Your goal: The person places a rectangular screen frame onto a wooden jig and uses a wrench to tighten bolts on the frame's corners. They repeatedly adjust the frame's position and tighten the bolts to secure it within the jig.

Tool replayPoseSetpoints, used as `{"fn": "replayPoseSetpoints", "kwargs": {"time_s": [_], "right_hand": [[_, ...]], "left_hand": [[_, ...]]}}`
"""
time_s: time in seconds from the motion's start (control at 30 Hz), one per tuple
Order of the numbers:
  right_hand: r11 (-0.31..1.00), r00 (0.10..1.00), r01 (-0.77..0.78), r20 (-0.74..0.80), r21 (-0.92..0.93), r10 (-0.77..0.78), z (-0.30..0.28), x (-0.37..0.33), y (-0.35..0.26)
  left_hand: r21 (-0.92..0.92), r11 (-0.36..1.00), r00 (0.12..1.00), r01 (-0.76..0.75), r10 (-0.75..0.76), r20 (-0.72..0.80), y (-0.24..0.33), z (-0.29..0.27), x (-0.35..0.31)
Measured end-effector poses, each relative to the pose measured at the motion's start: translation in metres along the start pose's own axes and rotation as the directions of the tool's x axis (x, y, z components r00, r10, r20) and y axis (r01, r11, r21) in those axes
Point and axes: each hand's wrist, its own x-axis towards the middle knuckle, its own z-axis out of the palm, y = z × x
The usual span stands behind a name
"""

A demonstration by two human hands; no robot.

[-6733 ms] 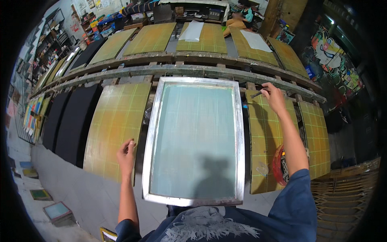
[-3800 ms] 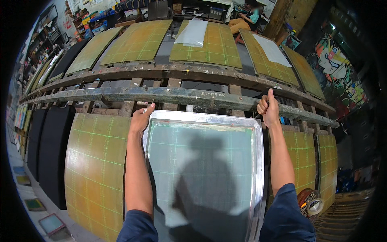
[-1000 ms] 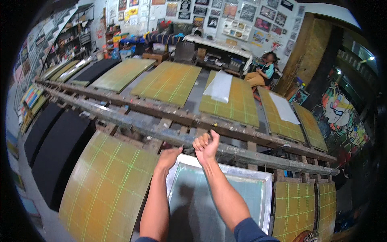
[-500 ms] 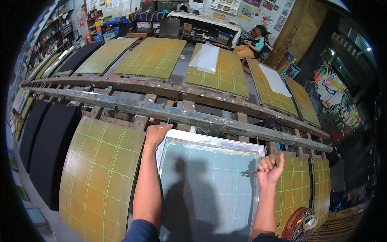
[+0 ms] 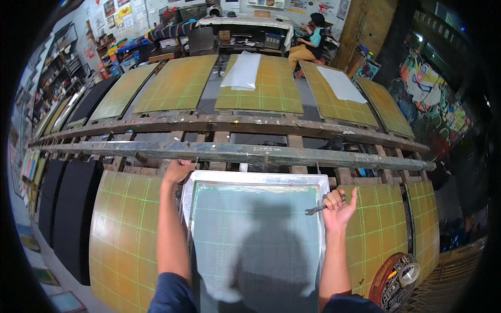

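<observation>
A silk-screen printing frame (image 5: 255, 178), silver-edged with grey-blue mesh, lies in front of me, my shadow across it. Beside its far left corner is my left hand (image 5: 178, 171), fingers curled together next to a thin upright bolt (image 5: 197, 163) at the rail. What those fingers grip, if anything, is hidden. My right hand (image 5: 339, 209) is closed round a spanner (image 5: 314, 210), whose jaw points left over the frame's right edge. The thumb of that hand sticks up.
Two long rails (image 5: 219, 151) run across beyond the frame. Yellow-brown boards (image 5: 125, 219) with green grid lines lie on both sides. A round tray (image 5: 377, 284) of tools and tape sits at the lower right. Another person (image 5: 310, 41) sits at the back.
My view has shifted, so the frame and both hands appear further left. The left thumb, stretched toward the bolt before, now shows less. The right hand keeps its grip on the spanner.
</observation>
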Motion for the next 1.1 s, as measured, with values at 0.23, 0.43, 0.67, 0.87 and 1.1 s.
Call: {"fn": "replayPoseSetpoints", "kwargs": {"time_s": [0.23, 0.43, 0.67, 0.87, 1.1], "right_hand": [[0.998, 1.000, -0.011, 0.028, 0.068, 0.009, -0.009, 0.006, -0.005], [1.000, 0.998, 0.008, -0.056, 0.022, -0.006, 0.002, 0.005, -0.001], [0.999, 0.997, 0.050, -0.065, 0.015, -0.049, -0.003, 0.006, -0.010], [0.999, 0.993, 0.021, -0.115, 0.045, -0.016, 0.001, 0.004, -0.001], [0.998, 0.996, 0.047, -0.083, 0.040, -0.043, -0.001, 0.006, -0.014]], "left_hand": [[0.365, 0.909, 0.936, 0.201, -0.288, 0.203, 0.055, -0.014, 0.023], [0.549, 0.828, 0.986, 0.113, -0.160, 0.039, 0.045, 0.008, 0.018], [0.607, 0.792, 0.972, 0.068, -0.190, 0.140, 0.099, 0.019, -0.008], [0.686, 0.727, 0.999, -0.021, -0.014, 0.046, 0.052, -0.031, 0.039], [0.370, 0.928, 0.996, 0.029, -0.058, 0.066, 0.099, -0.003, 0.008]]}}
